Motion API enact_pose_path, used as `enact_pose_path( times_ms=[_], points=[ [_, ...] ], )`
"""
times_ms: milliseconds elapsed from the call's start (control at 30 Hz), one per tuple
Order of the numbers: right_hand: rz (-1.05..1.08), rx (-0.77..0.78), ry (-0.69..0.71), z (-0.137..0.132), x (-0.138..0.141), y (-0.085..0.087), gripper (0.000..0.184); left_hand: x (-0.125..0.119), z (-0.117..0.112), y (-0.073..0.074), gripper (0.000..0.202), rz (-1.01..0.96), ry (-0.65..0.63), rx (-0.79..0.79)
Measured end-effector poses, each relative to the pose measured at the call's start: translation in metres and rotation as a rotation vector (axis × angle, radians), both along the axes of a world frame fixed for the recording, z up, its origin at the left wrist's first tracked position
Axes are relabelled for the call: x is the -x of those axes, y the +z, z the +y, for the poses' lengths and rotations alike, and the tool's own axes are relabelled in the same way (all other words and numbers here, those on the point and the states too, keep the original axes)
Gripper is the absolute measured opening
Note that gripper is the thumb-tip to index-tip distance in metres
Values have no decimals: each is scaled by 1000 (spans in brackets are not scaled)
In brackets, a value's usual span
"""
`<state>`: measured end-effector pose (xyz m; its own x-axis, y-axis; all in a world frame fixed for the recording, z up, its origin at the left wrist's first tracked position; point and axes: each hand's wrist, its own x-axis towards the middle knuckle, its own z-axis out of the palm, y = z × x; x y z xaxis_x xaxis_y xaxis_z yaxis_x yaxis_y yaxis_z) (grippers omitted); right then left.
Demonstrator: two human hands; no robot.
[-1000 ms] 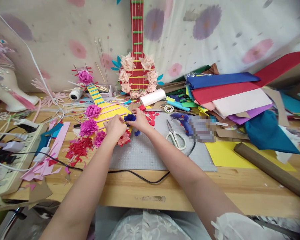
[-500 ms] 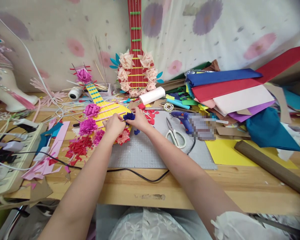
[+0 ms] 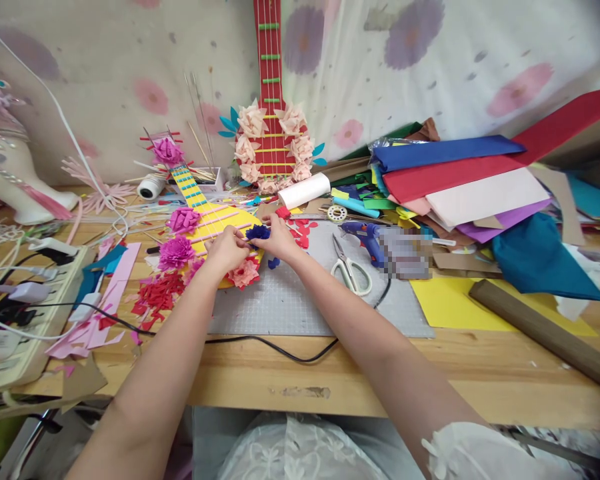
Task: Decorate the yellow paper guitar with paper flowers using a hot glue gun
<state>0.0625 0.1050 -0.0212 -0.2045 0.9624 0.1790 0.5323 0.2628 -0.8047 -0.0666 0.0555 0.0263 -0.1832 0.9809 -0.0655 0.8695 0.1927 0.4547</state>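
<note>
A yellow paper guitar (image 3: 215, 223) lies on the table with magenta paper flowers (image 3: 176, 252) along its left edge and a pale pink flower (image 3: 246, 272) at its lower edge. My left hand (image 3: 226, 249) and my right hand (image 3: 278, 238) meet over the guitar's body. Both pinch a small dark blue paper flower (image 3: 258, 231) held between their fingertips, right at the guitar's rim. A second blue scrap (image 3: 274, 263) lies just below my right hand on the grey cutting mat (image 3: 290, 300).
White-handled scissors (image 3: 349, 268) and a blue glue gun (image 3: 367, 239) lie right of my hands; its black cord (image 3: 275, 347) crosses the table's front. A red paper guitar (image 3: 272, 100) leans on the wall. Stacked coloured paper (image 3: 460, 183) fills the right; a power strip (image 3: 25, 300) sits left.
My hands have stayed on the blue flower, shifting only slightly. The view has tilted a little.
</note>
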Motion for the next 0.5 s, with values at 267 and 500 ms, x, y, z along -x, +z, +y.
enact_pose_path(
  times_ms=[267,500],
  points=[
    [-7,3,-5,-1,0,4,59,-4,2,0,26,30,7,-4],
    [-8,-11,-1,1,1,1,57,-7,-1,2,33,100,63,-5]
  ],
)
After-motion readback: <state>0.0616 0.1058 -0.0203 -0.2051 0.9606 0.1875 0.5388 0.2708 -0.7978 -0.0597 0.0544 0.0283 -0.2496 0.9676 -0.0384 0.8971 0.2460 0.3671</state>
